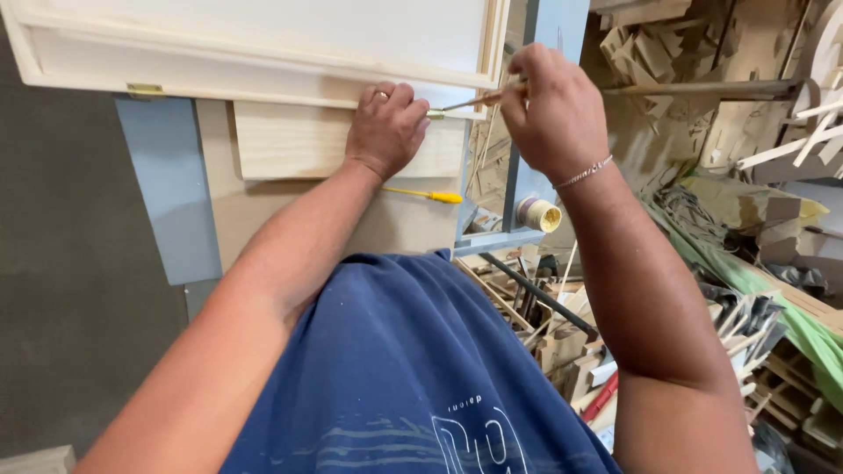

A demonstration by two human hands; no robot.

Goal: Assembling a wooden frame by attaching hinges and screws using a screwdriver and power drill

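So the person is bent over a workbench [167,184] with a pale wooden frame [263,48] lying across the top of it. The left hand [386,127] sits knuckles-up on the frame's lower edge, fingers curled and pressing down; looks like it's pinching a small brass hinge [435,113] right at its fingertips, though the hand hides most of it. The right hand [553,110] is clenched around the handle of a slim screwdriver [479,99], and the shaft runs left with its tip touching that hinge.

There's 1 more brass hinge [145,89] further left on the same edge. Under the frame a lighter wooden block [299,140] sits against it, partly beneath the left hand. A yellow-handled tool [430,195] lies on the bench just below the left wrist. A roll of yellowish tape or twine [540,214] rests near the bench corner, under the right forearm. Off to the right it's a heap of wood offcuts [667,53].
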